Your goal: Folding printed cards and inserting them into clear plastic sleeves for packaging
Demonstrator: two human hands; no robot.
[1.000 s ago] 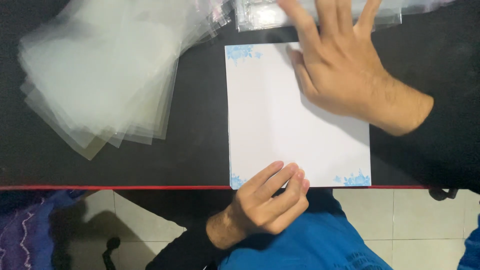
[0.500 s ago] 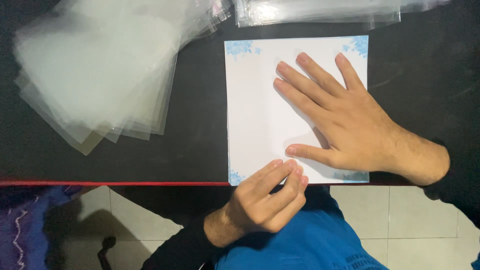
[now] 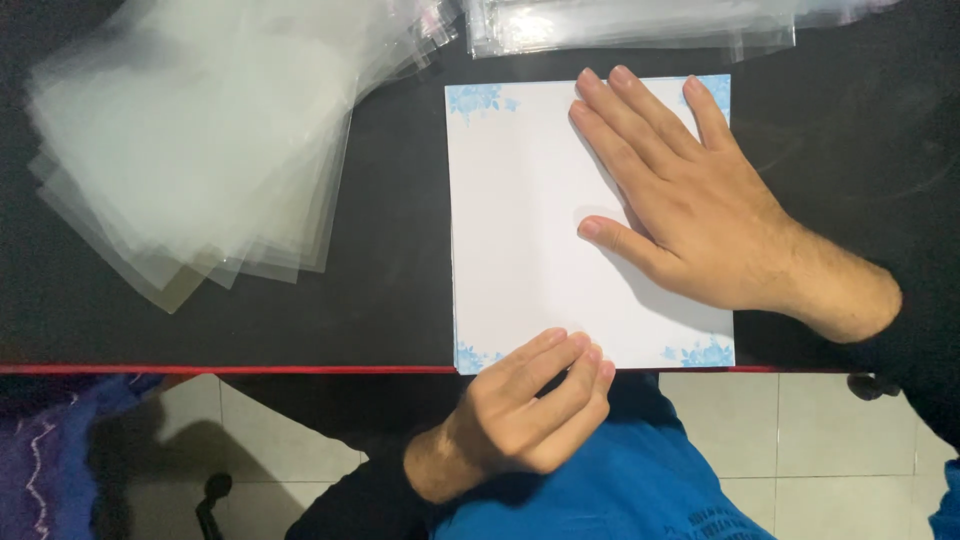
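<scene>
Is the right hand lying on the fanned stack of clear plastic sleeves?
No, the right hand lies flat on the white sheet with blue flower corners, while the plastic sleeves sit apart to its left.

Light from above, fairly bright on the white sheet (image 3: 560,230), which is near blown out. Black table (image 3: 390,260) reads v. dark. Soft shadow under right hand (image 3: 700,210). Glare on plastic sleeves (image 3: 190,150). Focus OK, slight softness at edges.

Both hands (image 3: 700,210) on white sheet (image 3: 530,220), black table (image 3: 400,300)
</scene>
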